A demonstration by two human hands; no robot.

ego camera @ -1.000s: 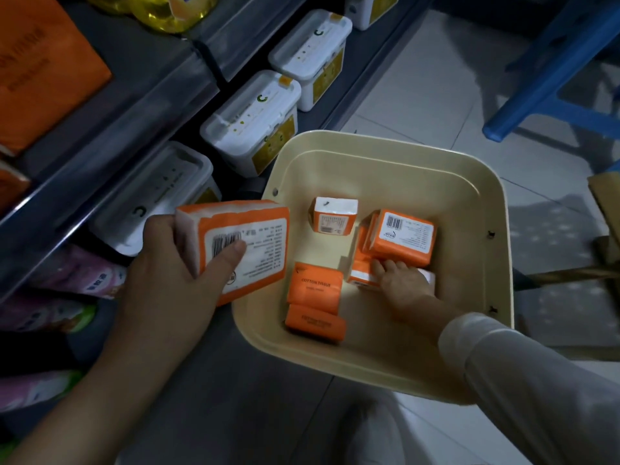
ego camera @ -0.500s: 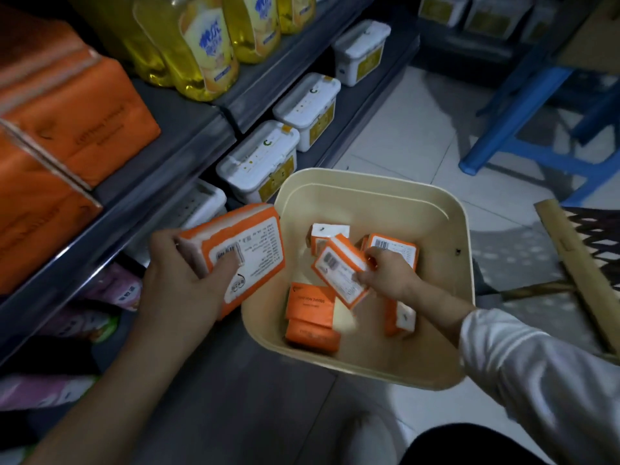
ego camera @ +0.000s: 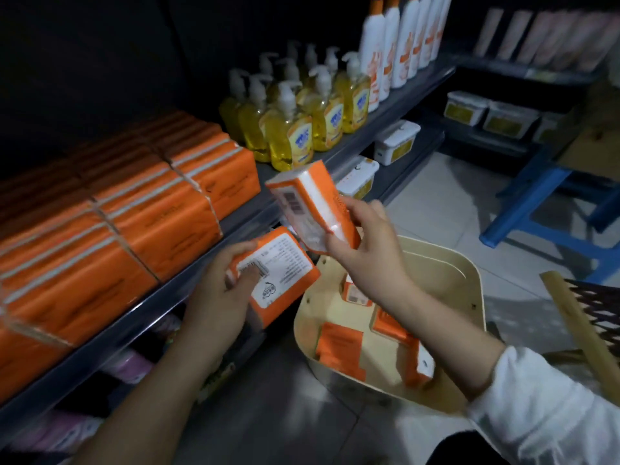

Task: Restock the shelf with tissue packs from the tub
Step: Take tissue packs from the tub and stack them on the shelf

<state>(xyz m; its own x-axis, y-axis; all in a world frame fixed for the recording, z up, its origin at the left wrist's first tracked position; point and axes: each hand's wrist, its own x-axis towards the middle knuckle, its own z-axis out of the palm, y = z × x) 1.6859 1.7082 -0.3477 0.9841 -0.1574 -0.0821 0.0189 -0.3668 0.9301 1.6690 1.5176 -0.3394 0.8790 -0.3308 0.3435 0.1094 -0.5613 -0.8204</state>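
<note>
Currently, the left hand (ego camera: pixel 219 298) grips one tissue pack (ego camera: pixel 283 275), thumb across its label; the right hand (ego camera: pixel 367 251) grips a second pack (ego camera: pixel 310 203) at 1 o'clock of the first. The tub (ego camera: pixel 471 286), at 4 o'clock, holds more packs (ego camera: pixel 340 350); the shelf (ego camera: pixel 151 307) lies at 9 o'clock.

Packs (ego camera: pixel 340 347) in tub (ego camera: pixel 448 286) partly behind forearm (ego camera: pixel 446 344).

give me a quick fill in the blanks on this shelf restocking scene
The left hand grips an ____ tissue pack. The right hand holds a second pack ____ than that one. The pump bottles on the shelf hold ____ liquid.
Missing words: orange, higher, yellow.
</note>
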